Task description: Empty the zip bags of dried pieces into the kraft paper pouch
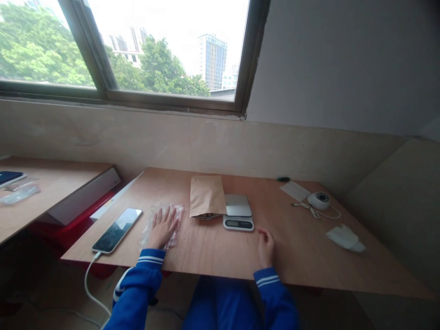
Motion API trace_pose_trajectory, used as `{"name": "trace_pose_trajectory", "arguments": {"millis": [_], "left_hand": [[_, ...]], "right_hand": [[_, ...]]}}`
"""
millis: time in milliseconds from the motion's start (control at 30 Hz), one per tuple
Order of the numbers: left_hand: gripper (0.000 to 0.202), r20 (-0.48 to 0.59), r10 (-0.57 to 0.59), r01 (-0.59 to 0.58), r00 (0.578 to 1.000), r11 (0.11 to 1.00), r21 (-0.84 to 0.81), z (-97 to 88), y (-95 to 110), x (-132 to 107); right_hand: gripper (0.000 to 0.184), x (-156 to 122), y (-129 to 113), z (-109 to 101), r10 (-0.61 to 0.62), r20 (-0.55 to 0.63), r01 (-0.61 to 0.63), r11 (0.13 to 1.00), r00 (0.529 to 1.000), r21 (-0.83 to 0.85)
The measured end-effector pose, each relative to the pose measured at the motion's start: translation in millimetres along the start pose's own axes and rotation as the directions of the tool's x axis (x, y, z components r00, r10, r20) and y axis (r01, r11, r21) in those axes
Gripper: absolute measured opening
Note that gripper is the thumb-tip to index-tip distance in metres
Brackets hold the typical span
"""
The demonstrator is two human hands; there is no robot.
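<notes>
My left hand [162,227] lies flat with its fingers spread on a clear plastic bag [146,228] with reddish marks. My right hand [266,247] rests on its side on the table, its fingers curled in, with nothing visible in them. Just up and left of it sits a white digital scale [239,222] with a small dark display, which I cannot read. A brown paper pouch [207,196] lies with its right side over the scale's edge. Its open mouth faces me, and what is inside cannot be made out.
A phone [117,230] on a white cable lies left on the wooden table [213,254]. To the right are a white dome camera [318,200] with wires, a crumpled white wrapper [345,238], a white paper [294,190] and a green-handled tool [283,179]. Another table [65,176] stands left.
</notes>
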State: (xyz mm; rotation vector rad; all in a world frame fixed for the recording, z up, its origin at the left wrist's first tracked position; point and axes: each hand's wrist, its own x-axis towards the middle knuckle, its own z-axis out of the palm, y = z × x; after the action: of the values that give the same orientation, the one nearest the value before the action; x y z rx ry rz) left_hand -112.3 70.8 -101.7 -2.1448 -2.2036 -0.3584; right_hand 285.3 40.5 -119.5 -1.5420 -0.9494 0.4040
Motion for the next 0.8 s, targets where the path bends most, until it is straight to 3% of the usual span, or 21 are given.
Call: {"name": "trace_pose_trajectory", "arguments": {"millis": [167,267,367,433,533,600,700,800], "left_hand": [[0.052,0.051,0.001,0.004,0.999,0.994,-0.109,-1.7,-6.8,-0.8],[0.046,0.038,0.005,0.005,0.999,0.959,-0.282,-8.8,-13.1,1.4],[0.048,-0.013,-0.026,0.015,1.0,0.852,-0.523,-28.5,-20.4,2.8],[0.043,-0.117,-0.059,-0.023,0.991,0.798,-0.603,-48.0,-18.6,3.6],[0.033,-0.333,-0.055,-0.152,0.941,0.811,-0.565,-74.2,3.9,5.1],[0.028,-0.406,0.001,-0.233,0.914,0.82,-0.523,-80.9,29.8,6.2],[0.032,-0.341,0.158,-0.307,0.927,0.843,-0.443,-70.7,67.3,7.7],[0.046,-0.176,0.216,-0.269,0.96,0.886,-0.379,-46.9,84.8,9.9]], "right_hand": [[0.024,-0.8,-4.5,-0.8,0.005,0.07,-0.008,0.999,0.998,0.035],[0.024,-1.6,-8.1,-0.7,0.012,0.077,-0.014,0.999,0.997,0.036],[0.024,-2.1,-11.2,-0.2,0.015,0.08,-0.019,0.999,0.997,0.044],[0.024,-2.4,-12.7,0.0,0.018,0.088,-0.022,0.999,0.996,0.042],[0.024,-2.6,-13.9,-0.2,0.013,0.109,-0.017,0.999,0.994,0.035],[0.024,-2.6,-14.1,-0.4,0.003,0.109,-0.006,0.999,0.994,0.032],[0.023,-2.6,-13.9,-0.2,-0.006,0.096,0.004,1.0,0.995,0.022],[0.023,-2.3,-13.4,0.2,-0.009,0.096,0.007,1.0,0.995,0.02]]}}
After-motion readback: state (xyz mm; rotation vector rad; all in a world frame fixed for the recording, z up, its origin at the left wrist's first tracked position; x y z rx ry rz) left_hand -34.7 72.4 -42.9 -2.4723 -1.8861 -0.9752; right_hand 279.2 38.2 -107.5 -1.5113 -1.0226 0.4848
